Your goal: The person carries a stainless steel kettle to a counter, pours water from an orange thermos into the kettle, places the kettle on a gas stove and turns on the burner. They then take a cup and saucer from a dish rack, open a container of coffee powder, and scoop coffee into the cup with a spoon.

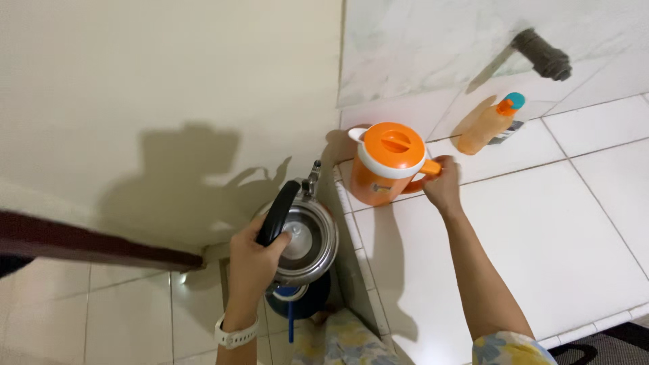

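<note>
Left hand point(251, 260) closed round the black handle point(277, 211) of a steel kettle point(307, 240), held in the air off the counter's left edge; right hand point(443, 186) closed on the orange handle point(427, 169) of a lidded orange-and-white jug point(387, 164) standing on the counter.

Largest first: white tiled counter point(541, 243) fills the right half of the view; its left edge runs roughly 12 to 6 o'clock, and the kettle hangs just past that edge, over the floor tiles point(128, 318).

Kettle: lies at about 8 o'clock from the jug, near but apart; cannot tell whether its rim is level with the counter; the black handle's long axis runs roughly 1 to 7 o'clock, the fist gripping at its 7 o'clock end; a small metal fitting point(312, 179) at the kettle's 12 o'clock side points toward the jug's base.

Jug: upright, lid point(394, 142) on; spout at 10 o'clock, handle at 3 o'clock; jug body lies at 9 o'clock from the right hand.

Key relation: jug sits at 2 o'clock from the left hand and kettle; right hand is the one nearer to, and touching, the jug.

Blue object point(292, 301) directly below the kettle, partly hidden; kind unclear.

Orange bottle with teal cap point(488, 123) lies tilted at 2 o'clock from the jug, well apart; grey tap point(542, 55) on the wall above it.

White wristwatch point(235, 334) on the left wrist.
</note>
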